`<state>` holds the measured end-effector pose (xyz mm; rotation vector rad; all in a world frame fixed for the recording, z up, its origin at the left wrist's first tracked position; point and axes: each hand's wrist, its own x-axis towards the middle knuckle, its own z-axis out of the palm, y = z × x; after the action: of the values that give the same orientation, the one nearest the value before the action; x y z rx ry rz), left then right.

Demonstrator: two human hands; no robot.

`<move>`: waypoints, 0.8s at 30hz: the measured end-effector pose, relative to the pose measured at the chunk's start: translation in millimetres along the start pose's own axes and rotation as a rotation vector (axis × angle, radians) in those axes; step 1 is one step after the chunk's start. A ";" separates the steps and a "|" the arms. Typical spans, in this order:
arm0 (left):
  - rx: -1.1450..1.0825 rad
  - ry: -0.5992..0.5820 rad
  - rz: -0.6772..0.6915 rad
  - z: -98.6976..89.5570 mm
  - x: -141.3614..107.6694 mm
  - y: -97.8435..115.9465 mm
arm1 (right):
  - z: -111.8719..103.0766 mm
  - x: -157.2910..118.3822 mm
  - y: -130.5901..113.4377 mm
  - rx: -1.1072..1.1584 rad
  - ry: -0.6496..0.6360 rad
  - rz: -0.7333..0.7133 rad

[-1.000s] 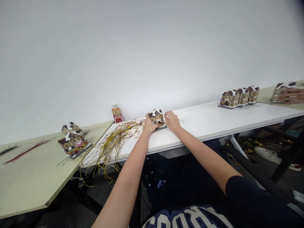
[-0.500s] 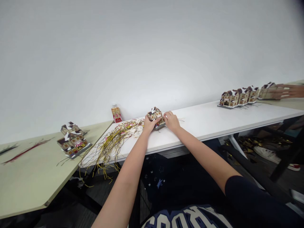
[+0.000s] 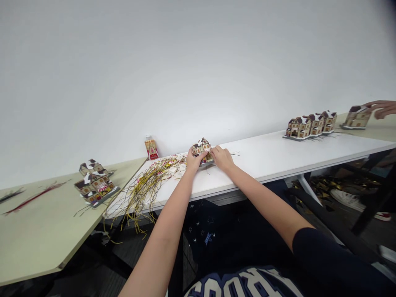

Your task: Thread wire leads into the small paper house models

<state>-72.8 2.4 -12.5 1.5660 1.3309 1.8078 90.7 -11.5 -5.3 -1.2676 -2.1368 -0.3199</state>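
Note:
A small model house [image 3: 201, 147] with a snowy roof is held over the white table [image 3: 262, 159], its dark base facing me. My left hand [image 3: 193, 161] grips its left side, thumb across the front. At the right side of the house, the fingers of my right hand [image 3: 220, 156] are pinched together against the front; whatever small thing they hold is too small to make out. Thin wires stick out to the right of this hand and below the house. Left of my left hand lies a heap of yellow and dark wires [image 3: 144, 181] with small red-and-white pieces [image 3: 171, 162].
Two model houses [image 3: 95, 185] stand on the cream table [image 3: 37, 231] at left, near red wires [image 3: 37, 198]. A gold-red packet [image 3: 151, 148] leans by the wall. Several houses [image 3: 309, 126] line the right; another person's hand [image 3: 382, 108] touches a further house [image 3: 357, 117].
My right fingers have moved slightly left, closer onto the front of the house. At the far right, the other person's hand has lifted back and the house there has shifted right.

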 end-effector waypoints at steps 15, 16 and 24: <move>0.044 0.010 -0.008 -1.5 -3.4 6.1 | 4.1 -4.6 4.0 0.320 0.052 -0.193; 0.045 0.020 -0.019 -1.4 -3.1 5.6 | 5.5 -4.7 5.0 0.347 0.064 -0.194; 0.024 0.068 -0.104 -1.0 1.2 -0.9 | 4.7 -6.1 4.8 0.375 0.053 -0.199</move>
<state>-74.3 3.4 -12.5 1.4318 1.4422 1.8021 95.1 -11.0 -13.3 -0.8285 -2.1549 -0.0283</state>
